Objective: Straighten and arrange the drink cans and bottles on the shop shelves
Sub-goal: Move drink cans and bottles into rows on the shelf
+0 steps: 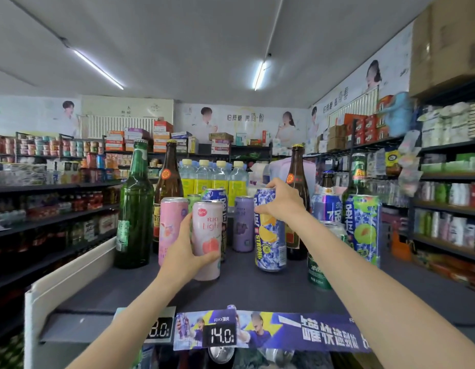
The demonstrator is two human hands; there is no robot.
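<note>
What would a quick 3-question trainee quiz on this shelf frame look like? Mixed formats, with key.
1. True or false: the left hand grips the pink RIO Light can.
2. Multiple choice: the right hand holds which item? A) the green glass bottle B) the blue lemon can C) the purple can
3. Fill in: the price tag at the shelf's front edge, between the two arms, reads ____.

Key: 1 true; 2 B, fingers curled round its top; 3 14.0.
</note>
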